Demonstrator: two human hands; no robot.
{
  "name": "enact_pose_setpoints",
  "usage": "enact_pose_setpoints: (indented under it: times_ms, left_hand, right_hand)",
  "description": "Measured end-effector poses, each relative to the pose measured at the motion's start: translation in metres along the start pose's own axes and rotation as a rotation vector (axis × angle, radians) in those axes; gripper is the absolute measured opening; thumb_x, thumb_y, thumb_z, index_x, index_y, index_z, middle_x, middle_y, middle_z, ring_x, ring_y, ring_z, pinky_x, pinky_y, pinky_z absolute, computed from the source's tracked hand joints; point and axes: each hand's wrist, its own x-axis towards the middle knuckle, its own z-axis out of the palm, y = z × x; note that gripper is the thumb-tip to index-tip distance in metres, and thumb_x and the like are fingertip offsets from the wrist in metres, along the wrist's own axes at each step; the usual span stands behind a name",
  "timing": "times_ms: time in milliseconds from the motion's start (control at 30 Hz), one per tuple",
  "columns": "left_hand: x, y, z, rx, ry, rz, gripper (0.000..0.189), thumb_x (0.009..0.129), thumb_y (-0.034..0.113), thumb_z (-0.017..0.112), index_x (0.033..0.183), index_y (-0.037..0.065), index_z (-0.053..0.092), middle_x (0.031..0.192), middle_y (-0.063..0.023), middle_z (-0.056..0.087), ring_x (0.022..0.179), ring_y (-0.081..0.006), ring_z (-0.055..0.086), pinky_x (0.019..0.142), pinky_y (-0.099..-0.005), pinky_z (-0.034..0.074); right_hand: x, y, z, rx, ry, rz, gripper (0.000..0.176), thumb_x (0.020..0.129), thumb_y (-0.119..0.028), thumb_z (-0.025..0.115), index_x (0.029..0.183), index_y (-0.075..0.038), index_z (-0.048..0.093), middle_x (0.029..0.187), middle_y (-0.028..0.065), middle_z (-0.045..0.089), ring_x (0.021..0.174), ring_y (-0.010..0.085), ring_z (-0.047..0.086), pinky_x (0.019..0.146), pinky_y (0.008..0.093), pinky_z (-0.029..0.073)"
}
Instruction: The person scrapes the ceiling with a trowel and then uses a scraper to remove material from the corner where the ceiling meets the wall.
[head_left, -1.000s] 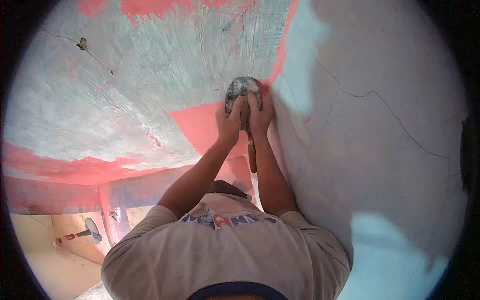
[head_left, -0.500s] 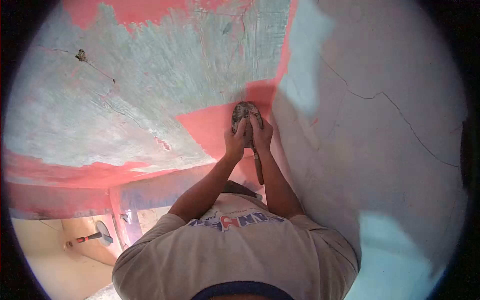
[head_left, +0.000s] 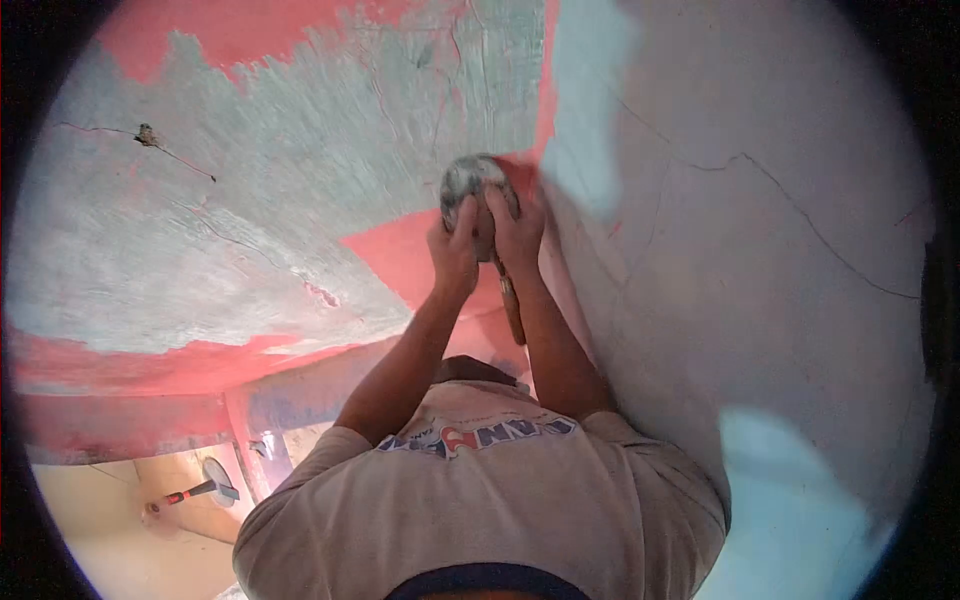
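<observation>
Rounded block (head_left: 480,184) near the wall (head_left: 700,270) is partly hidden by both hands (head_left: 455,247).

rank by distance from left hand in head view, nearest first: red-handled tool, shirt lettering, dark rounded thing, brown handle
From the left hand:
1. dark rounded thing, between both hands
2. brown handle, near the right wrist
3. shirt lettering, on the chest
4. red-handled tool, far lower left

The left hand (head_left: 457,248) and the right hand (head_left: 516,232) are both holding one rounded, stained block (head_left: 468,183). Below this block, a wooden handle (head_left: 514,318) is between the forearms. Left of it is pink-and-grey painted plaster (head_left: 270,150); right of it, a cracked grey wall (head_left: 760,260).
</observation>
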Motion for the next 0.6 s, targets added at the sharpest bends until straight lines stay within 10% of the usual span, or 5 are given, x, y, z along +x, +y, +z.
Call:
enact_pose_setpoints:
  times_ms: [233, 600]
  left_hand:
    - [-0.030, -0.046, -0.019, 0.201, 0.014, -0.048, 0.035, 0.101, 0.027, 0.067, 0.112, -0.005, 0.070, 0.097, -0.0047, 0.070, 0.088, -0.0121, 0.064, 0.077, -0.0306, 0.053]
    - [-0.016, -0.069, -0.030, 0.026, 0.046, -0.023, 0.031, 0.101, 0.024, 0.066, 0.110, -0.005, 0.070, 0.102, -0.0065, 0.072, 0.087, -0.0121, 0.065, 0.075, -0.0310, 0.055]
  right_hand:
    - [-0.043, 0.078, -0.028, -0.028, 0.012, 0.287, 0.038, 0.094, -0.030, 0.071, 0.107, 0.006, 0.073, 0.099, 0.0127, 0.075, 0.089, 0.0189, 0.069, 0.081, 0.0365, 0.054]
    - [-0.034, 0.085, -0.019, -0.099, 0.032, 0.131, 0.039, 0.094, -0.031, 0.071, 0.103, 0.007, 0.073, 0.087, 0.0143, 0.074, 0.083, 0.0184, 0.069, 0.077, 0.0369, 0.054]
